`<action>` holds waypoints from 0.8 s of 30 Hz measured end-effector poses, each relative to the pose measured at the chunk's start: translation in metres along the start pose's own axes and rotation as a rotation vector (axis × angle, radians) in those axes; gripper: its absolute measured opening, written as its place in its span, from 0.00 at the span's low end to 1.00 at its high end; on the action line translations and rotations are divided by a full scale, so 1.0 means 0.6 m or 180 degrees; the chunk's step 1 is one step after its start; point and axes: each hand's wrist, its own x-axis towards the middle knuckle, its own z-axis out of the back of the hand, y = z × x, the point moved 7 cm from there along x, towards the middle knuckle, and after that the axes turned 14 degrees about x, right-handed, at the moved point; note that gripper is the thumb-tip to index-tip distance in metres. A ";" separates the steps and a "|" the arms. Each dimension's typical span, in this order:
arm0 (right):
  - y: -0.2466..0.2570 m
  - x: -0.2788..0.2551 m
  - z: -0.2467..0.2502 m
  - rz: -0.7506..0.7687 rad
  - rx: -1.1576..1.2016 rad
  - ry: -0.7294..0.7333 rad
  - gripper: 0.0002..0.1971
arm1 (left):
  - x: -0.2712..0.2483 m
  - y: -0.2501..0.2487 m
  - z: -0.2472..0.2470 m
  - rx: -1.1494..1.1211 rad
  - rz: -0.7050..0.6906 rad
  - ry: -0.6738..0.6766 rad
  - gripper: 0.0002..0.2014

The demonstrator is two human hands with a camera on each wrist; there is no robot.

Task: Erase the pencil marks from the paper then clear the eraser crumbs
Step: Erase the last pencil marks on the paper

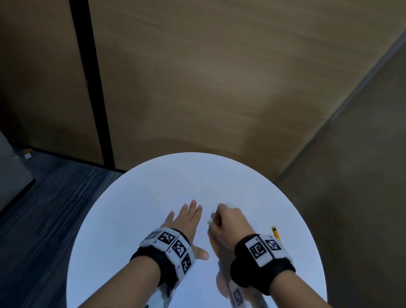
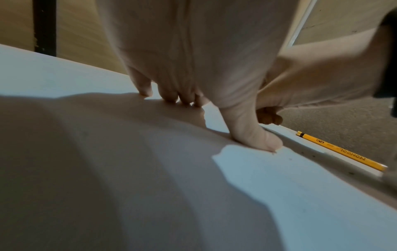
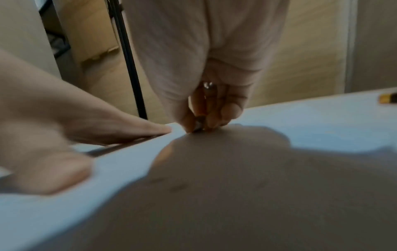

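Pinched in the curled fingers of the right hand (image 1: 225,225) is a small eraser (image 3: 198,125). Its tip is pressed down on the paper (image 2: 268,178). Only a little bit of it peeks out between the fingertips (image 3: 231,111), so I cannot tell its shape or colour well.

The left hand (image 1: 182,223) lies flat, fingers straight and spread, thumb stuck out to the side. It holds nothing. It just presses down to keep the sheet from sliding. It sits just beside the right hand, to its left.

The paper is white and lies on a round white table (image 1: 113,219), so its edges are hard to see from above. From the left wrist view, one edge shows near the far side. A yellow pencil (image 2: 341,152) lies beyond that edge, close to the rim of the table and not touched by either hand.

I think the rubbing step is going on now. A few faint grey smudges (image 3: 178,187) show on the paper near the right wrist. They may be marks left to rub, or crumbs; it is too blurry to say.

Next, I think the right hand needs short back and forth rubs with gentle pressure, while the left hand presses firmly so the paper does not crease. After that, the crumbs need brushing off.
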 end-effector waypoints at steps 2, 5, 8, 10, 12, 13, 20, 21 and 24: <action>-0.017 0.008 0.032 -0.0220 -0.0012 -0.0312 0.06 | -0.001 -0.002 0.001 0.0031 -0.0022 0.0027 0.55; -0.049 0.006 0.078 -0.0426 0.0598 -0.0575 0.04 | -0.002 -0.004 0.003 0.0134 -0.0135 0.0073 0.52; -0.090 -0.029 0.112 -0.0661 0.1283 -0.0746 0.09 | 0.001 -0.008 0.003 0.0225 -0.0220 0.0113 0.49; -0.100 -0.052 0.116 -0.0683 0.1238 -0.0718 0.09 | 0.003 -0.010 0.005 0.0278 -0.0209 0.0129 0.49; -0.085 -0.066 0.090 -0.0462 0.0946 -0.0464 0.11 | 0.006 -0.014 0.008 0.0341 -0.0176 0.0161 0.49; -0.072 -0.070 0.067 -0.0324 0.0844 -0.0249 0.12 | 0.007 -0.015 0.009 0.0366 -0.0162 0.0180 0.49; -0.066 -0.044 0.038 -0.0244 0.0226 -0.0111 0.10 | 0.009 -0.013 0.005 0.0385 -0.0152 0.0210 0.50; -0.076 -0.038 0.056 -0.0373 0.0162 -0.0261 0.08 | 0.010 -0.013 0.003 0.0386 -0.0155 0.0208 0.50; -0.070 -0.033 0.062 -0.0365 0.0166 -0.0363 0.08 | 0.012 -0.012 0.003 0.0378 -0.0114 0.0157 0.51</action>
